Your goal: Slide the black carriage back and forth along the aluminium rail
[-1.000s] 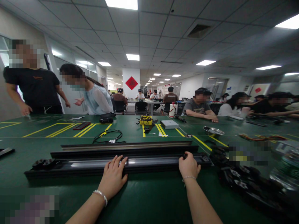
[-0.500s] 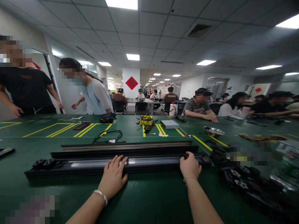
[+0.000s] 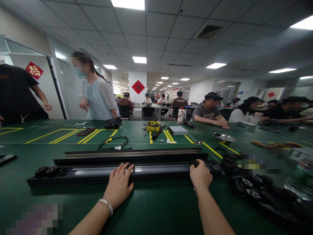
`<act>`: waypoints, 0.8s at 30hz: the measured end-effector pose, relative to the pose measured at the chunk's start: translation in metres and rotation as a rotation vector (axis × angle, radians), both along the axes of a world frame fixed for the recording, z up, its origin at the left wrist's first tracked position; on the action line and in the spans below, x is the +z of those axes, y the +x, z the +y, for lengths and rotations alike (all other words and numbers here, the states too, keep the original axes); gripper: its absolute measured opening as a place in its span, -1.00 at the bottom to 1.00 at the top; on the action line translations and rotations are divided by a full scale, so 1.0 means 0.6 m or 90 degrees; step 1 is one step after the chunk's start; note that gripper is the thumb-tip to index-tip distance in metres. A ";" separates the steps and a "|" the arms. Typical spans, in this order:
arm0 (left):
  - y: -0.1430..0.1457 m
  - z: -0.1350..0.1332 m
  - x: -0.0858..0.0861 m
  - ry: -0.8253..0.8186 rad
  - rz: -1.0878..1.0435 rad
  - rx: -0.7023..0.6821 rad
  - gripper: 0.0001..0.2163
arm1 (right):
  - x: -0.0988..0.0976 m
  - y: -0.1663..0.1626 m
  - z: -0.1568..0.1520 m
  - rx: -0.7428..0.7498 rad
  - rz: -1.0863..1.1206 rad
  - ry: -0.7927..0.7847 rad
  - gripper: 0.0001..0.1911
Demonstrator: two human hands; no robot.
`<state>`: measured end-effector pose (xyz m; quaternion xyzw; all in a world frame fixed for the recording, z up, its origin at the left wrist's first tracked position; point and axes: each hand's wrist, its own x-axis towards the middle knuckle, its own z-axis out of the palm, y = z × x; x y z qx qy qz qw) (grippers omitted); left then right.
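Note:
A long black rail with a shiny metal strip [image 3: 158, 170] lies across the green table [image 3: 151, 209] in front of me. My left hand [image 3: 119, 186] rests flat on its near edge around the middle, fingers stretched out over the strip. My right hand [image 3: 200, 174] is closed on the rail near its right end, fingers curled over the top. Two more long black rails [image 3: 132, 157] lie parallel just behind it. A small black block [image 3: 46, 170] sits on the near rail's left end.
Black parts and cables [image 3: 259, 192] pile up at the right. A black cable [image 3: 113, 142], a yellow device [image 3: 153, 125], a grey box [image 3: 177, 130] and a metal bowl [image 3: 223, 138] lie farther back. Two people [image 3: 97, 98] stand at far left; others sit at right.
My hands hold still on the rail. The two standing people at the far left have straightened up and shifted, one leftward out of view, the other upright.

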<state>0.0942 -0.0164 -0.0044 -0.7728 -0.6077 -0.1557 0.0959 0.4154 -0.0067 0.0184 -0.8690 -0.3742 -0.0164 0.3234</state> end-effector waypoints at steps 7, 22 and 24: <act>0.000 0.000 -0.003 0.013 -0.005 -0.004 -0.47 | 0.000 0.002 -0.002 0.002 -0.003 -0.005 -0.60; -0.004 0.002 -0.008 0.020 -0.001 -0.008 -0.47 | -0.006 0.021 0.004 -0.016 0.000 -0.017 -0.61; -0.004 0.003 -0.009 0.022 0.000 -0.006 -0.46 | -0.007 0.024 0.004 -0.019 -0.002 -0.020 -0.62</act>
